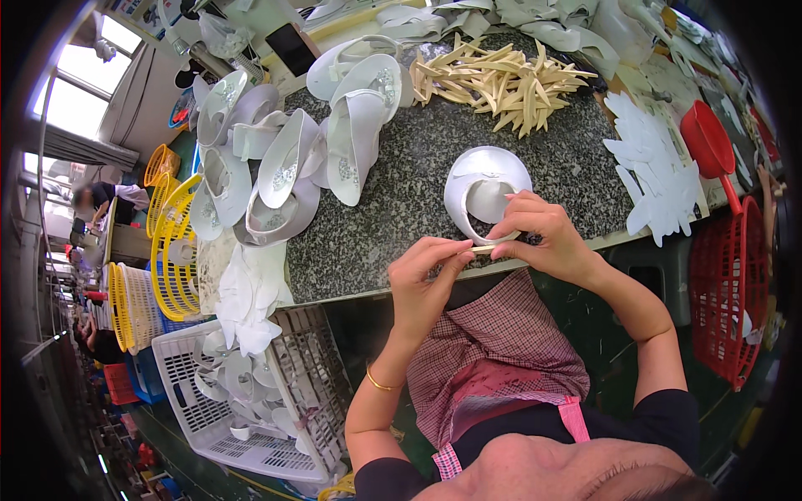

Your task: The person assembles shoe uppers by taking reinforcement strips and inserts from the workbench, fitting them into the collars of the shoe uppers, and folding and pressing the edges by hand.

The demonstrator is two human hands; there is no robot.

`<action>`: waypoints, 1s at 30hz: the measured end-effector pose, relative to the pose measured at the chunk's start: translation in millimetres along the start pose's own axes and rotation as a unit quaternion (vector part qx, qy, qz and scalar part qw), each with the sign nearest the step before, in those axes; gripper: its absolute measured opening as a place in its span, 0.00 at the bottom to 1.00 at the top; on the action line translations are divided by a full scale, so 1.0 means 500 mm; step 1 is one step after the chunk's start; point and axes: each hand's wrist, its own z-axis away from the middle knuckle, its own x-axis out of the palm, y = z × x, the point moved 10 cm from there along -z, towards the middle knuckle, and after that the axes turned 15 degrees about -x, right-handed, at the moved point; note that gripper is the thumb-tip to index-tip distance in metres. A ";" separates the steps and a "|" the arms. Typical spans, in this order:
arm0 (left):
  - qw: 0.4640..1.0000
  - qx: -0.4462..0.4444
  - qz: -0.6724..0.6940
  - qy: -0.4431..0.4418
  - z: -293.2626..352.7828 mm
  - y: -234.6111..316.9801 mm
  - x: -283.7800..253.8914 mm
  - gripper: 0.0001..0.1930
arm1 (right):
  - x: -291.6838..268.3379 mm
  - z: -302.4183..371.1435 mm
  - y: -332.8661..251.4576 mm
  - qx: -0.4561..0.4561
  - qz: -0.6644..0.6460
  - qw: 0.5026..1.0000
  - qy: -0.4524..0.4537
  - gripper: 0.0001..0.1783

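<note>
A white shoe upper, rounded and hollow, rests near the front edge of the speckled stone tabletop. Just in front of it, my left hand pinches one end of a small cream strip between thumb and fingers. My right hand closes on the strip's other end, its upper fingers lying over the right side of the shoe upper. Whether those fingers also grip the upper, I cannot tell. Farther back lies a heap of curved cream strips like the held one.
Several white shoe uppers with glittery insides crowd the left of the tabletop. White cut pieces and a red scoop lie at the right. A grey crate stands below left, a red basket below right. A phone sits behind.
</note>
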 end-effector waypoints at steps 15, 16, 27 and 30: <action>0.991 -0.089 0.101 -0.019 -0.045 -0.055 0.007 0.06 | 0.000 0.005 0.006 0.025 -0.019 0.999 0.004 0.11; 0.991 -0.087 0.098 -0.022 -0.046 -0.056 0.009 0.06 | 0.000 0.006 0.006 0.025 -0.019 0.999 0.003 0.11; 0.999 -0.023 -0.015 -0.033 -0.080 -0.008 0.008 0.10 | 0.000 0.009 0.004 0.017 -0.030 0.999 0.005 0.12; 0.981 0.087 -0.158 -0.077 -0.085 0.042 0.030 0.10 | -0.007 0.005 -0.001 -0.011 -0.001 1.000 0.006 0.10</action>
